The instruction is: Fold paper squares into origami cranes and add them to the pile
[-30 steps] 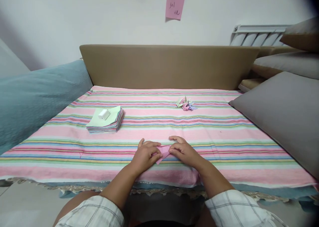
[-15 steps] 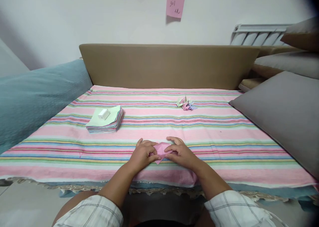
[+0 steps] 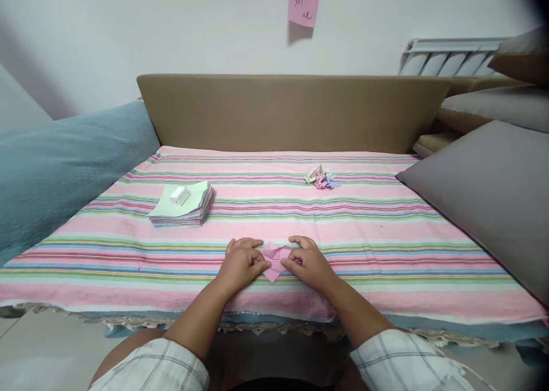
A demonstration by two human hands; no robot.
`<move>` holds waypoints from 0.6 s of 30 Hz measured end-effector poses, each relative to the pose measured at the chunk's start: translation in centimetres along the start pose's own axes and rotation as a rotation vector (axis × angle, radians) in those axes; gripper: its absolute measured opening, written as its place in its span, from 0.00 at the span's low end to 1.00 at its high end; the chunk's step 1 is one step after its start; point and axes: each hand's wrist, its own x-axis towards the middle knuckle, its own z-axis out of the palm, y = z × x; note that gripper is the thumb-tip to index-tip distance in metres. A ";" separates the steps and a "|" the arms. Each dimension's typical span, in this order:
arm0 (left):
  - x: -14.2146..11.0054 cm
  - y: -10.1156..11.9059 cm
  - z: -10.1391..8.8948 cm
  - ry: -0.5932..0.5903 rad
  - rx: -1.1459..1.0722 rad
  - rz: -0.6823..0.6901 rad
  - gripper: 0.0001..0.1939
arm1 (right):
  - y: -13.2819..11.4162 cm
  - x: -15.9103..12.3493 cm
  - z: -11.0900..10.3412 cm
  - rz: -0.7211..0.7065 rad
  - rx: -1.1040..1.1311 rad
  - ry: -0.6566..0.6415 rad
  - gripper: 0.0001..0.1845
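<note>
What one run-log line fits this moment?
left hand: pinching pink paper | right hand: pinching its other side | stack: beyond, left, white block on top | folded pieces: farther back

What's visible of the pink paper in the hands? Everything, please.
The pink paper looks like a thin, plain sheet, folded and creased. One pointed corner faces the person and another points away; a darker pink fold edge shows toward the right. The left hand pinches one side and the right hand the other, fingers covering both ends, so its full outline is hidden. It's over the striped cloth, near the front edge; whether it lies flat on it, I can't tell.
</note>
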 end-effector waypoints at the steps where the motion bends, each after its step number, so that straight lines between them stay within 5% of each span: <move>1: 0.0 0.0 0.1 0.012 0.008 -0.005 0.09 | 0.0 0.0 0.1 0.007 -0.002 0.007 0.11; 18: -0.1 -0.1 0.1 0.065 0.068 -0.094 0.08 | 0.3 0.1 0.8 0.003 -0.048 0.062 0.10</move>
